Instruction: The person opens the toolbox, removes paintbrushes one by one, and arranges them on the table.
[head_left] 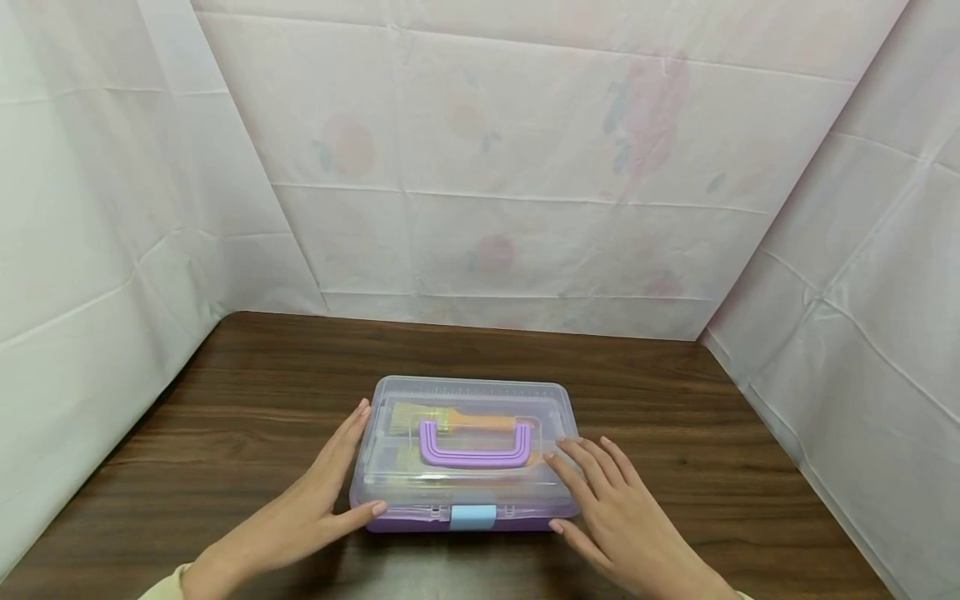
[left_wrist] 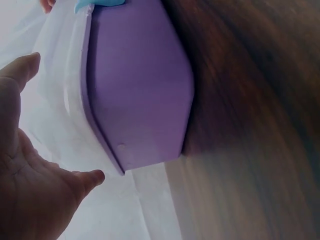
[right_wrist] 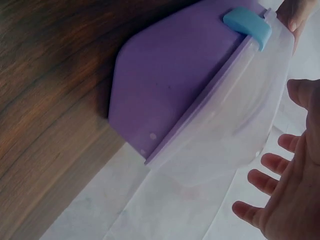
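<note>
The left hand (head_left: 311, 504) is at the left side of the purple box (head_left: 412, 525), its fingers nearly straight and its thumb spread apart; the right hand (head_left: 626, 517) is at the opposite side, its fingers spread and slightly bent near the clear lid (head_left: 465, 487); neither hand grips anything, but whether the fingertips touch the box I cannot tell; between the hands are the purple handle (head_left: 475, 458) and the light-blue latch (head_left: 473, 517); through the lid a brush (head_left: 483, 422) shows, its bristles towards the left hand; beneath is the brown table (head_left: 300, 367).
</note>
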